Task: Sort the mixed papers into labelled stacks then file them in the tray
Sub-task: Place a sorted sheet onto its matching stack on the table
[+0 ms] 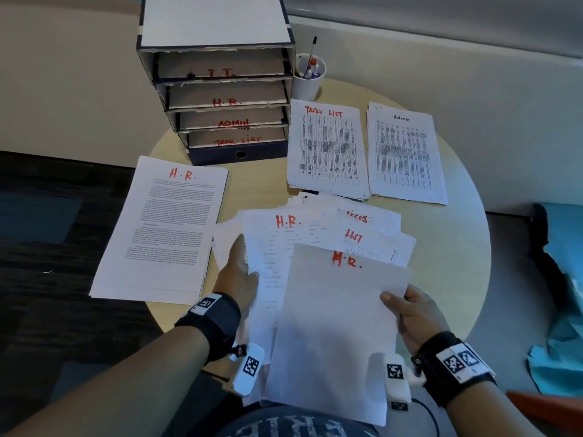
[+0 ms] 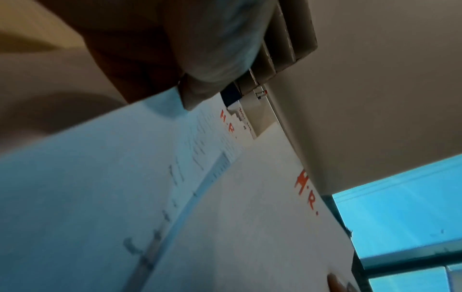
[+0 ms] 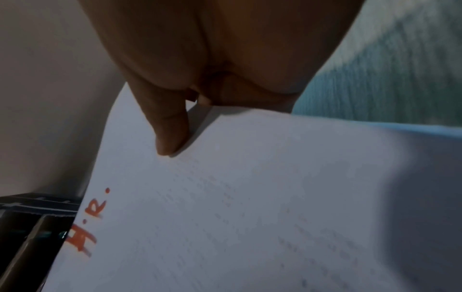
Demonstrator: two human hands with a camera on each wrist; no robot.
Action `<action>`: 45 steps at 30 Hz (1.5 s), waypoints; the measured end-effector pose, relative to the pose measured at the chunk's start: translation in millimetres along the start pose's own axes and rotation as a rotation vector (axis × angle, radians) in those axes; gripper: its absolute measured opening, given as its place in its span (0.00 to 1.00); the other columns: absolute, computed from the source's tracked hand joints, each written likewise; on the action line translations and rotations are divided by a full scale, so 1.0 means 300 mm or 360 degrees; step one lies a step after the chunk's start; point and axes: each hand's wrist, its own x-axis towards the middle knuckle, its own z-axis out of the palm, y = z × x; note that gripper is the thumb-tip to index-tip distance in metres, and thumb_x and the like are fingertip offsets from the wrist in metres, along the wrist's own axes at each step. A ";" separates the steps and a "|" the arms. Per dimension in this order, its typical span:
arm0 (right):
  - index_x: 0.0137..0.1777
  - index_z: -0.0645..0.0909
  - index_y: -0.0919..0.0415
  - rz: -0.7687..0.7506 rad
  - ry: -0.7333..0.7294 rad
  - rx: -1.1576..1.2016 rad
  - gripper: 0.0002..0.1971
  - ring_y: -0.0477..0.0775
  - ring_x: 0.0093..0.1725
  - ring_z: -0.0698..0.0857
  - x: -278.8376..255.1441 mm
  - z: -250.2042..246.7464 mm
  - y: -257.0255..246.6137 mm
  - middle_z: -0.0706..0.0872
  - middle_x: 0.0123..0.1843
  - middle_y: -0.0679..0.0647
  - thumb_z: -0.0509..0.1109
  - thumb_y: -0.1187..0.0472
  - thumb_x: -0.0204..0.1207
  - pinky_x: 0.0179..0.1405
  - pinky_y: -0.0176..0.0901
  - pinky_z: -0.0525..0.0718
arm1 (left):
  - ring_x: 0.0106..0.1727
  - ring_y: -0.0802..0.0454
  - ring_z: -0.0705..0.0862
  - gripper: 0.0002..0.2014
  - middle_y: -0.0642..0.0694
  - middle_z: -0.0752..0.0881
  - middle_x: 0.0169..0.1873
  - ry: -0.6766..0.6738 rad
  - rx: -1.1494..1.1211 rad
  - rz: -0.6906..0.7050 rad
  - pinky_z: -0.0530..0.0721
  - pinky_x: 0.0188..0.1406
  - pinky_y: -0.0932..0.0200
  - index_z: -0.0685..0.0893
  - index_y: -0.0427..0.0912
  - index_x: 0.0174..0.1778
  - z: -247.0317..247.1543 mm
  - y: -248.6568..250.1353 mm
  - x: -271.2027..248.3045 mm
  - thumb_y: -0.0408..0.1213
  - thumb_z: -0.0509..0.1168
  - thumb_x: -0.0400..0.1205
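Sorting step, filing not begun. Right hand [image 1: 413,313] pinches an H.R. sheet [image 1: 340,326] by its right edge, lifted over the mixed pile [image 1: 372,230]. Left hand [image 1: 241,272] lies flat on that pile, fingers straight. Next, probably: carry sheet left onto H.R. stack [image 1: 164,228]. Tray [image 1: 220,99] untouched.
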 end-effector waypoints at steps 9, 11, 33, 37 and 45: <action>0.56 0.88 0.65 -0.0012 -0.0011 -0.0182 0.13 0.62 0.45 0.91 -0.028 0.035 -0.019 0.92 0.52 0.66 0.70 0.77 0.75 0.42 0.49 0.88 | 0.37 0.52 0.80 0.19 0.47 0.82 0.38 0.0234 -0.0018 -0.0116 0.72 0.29 0.63 0.78 0.41 0.58 -0.025 0.012 0.061 0.32 0.77 0.75; 0.57 0.88 0.67 0.0001 -0.0006 -0.0135 0.14 0.67 0.50 0.90 -0.026 0.030 -0.023 0.91 0.55 0.68 0.72 0.74 0.72 0.55 0.60 0.86 | 0.35 0.50 0.78 0.11 0.45 0.81 0.34 0.0191 0.0093 -0.0023 0.71 0.29 0.63 0.80 0.35 0.48 -0.036 0.003 0.060 0.33 0.75 0.77; 0.51 0.85 0.68 -0.0113 0.0141 0.0080 0.10 0.52 0.31 0.88 -0.006 0.031 -0.050 0.91 0.43 0.63 0.64 0.78 0.79 0.27 0.38 0.86 | 0.56 0.50 0.83 0.18 0.46 0.86 0.53 -0.0278 -0.0084 0.0192 0.78 0.50 0.70 0.88 0.42 0.47 0.023 0.061 0.027 0.45 0.58 0.71; 0.73 0.75 0.65 -0.0067 0.0142 0.0151 0.24 0.63 0.50 0.91 -0.008 -0.043 -0.031 0.89 0.60 0.68 0.62 0.81 0.79 0.42 0.52 0.92 | 0.62 0.39 0.81 0.36 0.40 0.73 0.67 0.0114 0.0383 -0.0120 0.83 0.61 0.49 0.71 0.43 0.74 0.091 0.078 0.064 0.53 0.72 0.72; 0.57 0.86 0.69 -0.0077 0.0202 -0.0152 0.14 0.67 0.48 0.90 -0.022 -0.007 -0.031 0.90 0.55 0.72 0.69 0.79 0.74 0.59 0.67 0.86 | 0.44 0.45 0.82 0.22 0.49 0.83 0.45 0.0025 0.0406 -0.0144 0.81 0.45 0.55 0.71 0.54 0.68 0.117 0.083 0.068 0.38 0.70 0.81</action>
